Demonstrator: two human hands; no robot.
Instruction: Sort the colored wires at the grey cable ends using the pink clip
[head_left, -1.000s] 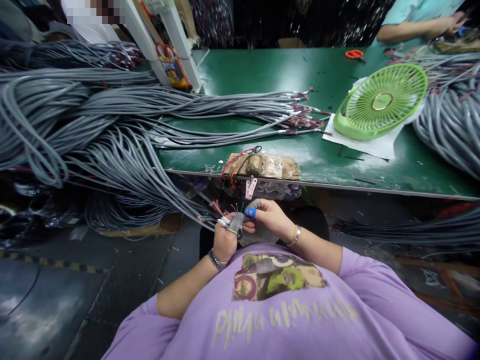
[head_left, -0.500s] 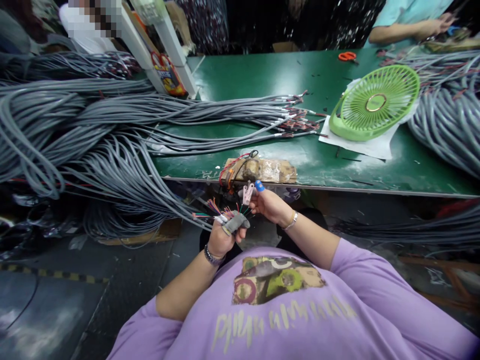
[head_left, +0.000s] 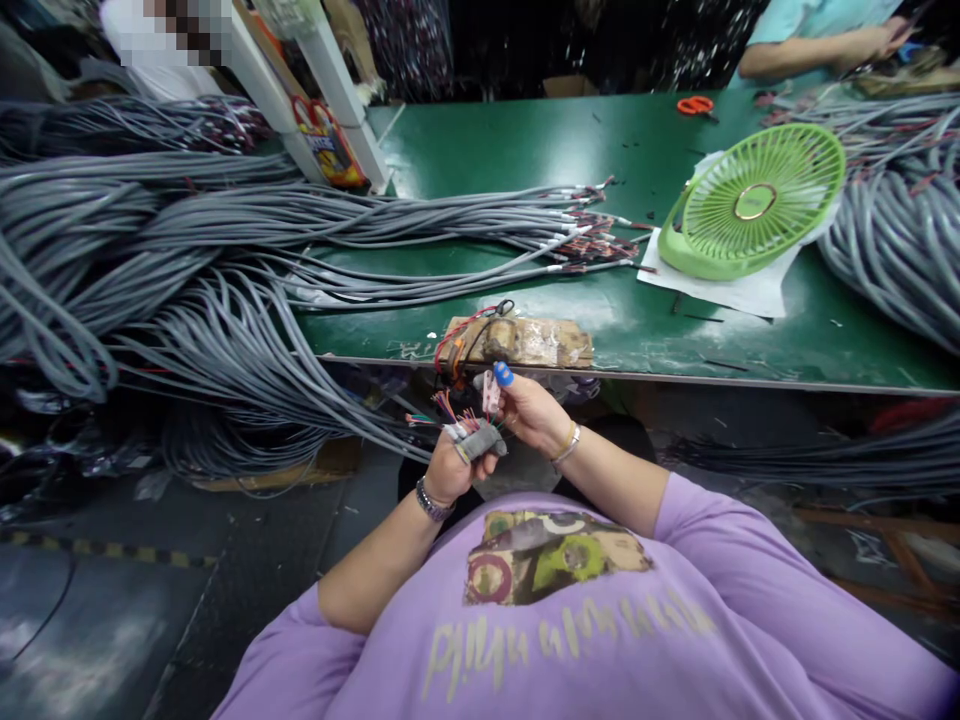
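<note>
My left hand (head_left: pixel 459 465), with grey covers on its fingers, is closed around the end of a grey cable. Coloured wires (head_left: pixel 444 408) fan out from that end above the fist. My right hand (head_left: pixel 536 410) is beside it, fingers curled in a pinch on thin wires that run across from the left hand. A blue finger cover (head_left: pixel 503 374) on the right hand is up against a small pink clip (head_left: pixel 491 393), which is just below the bench edge. Whether the fingers press the clip is hard to see.
On the green bench (head_left: pixel 450 140) lie long bundles of grey cables (head_left: pixel 360 225), a green fan (head_left: pixel 757 205) on white paper, and orange-handled scissors (head_left: pixel 695 105). A wooden block (head_left: pixel 551 343) sits at the front edge. More cable hangs at the left. A co-worker's arm (head_left: pixel 810 55) is at the back right.
My right hand has shifted slightly left, bringing its blue-covered finger against the pink clip. My left hand, with the cable end, has moved a little right and down, closer to the right hand.
</note>
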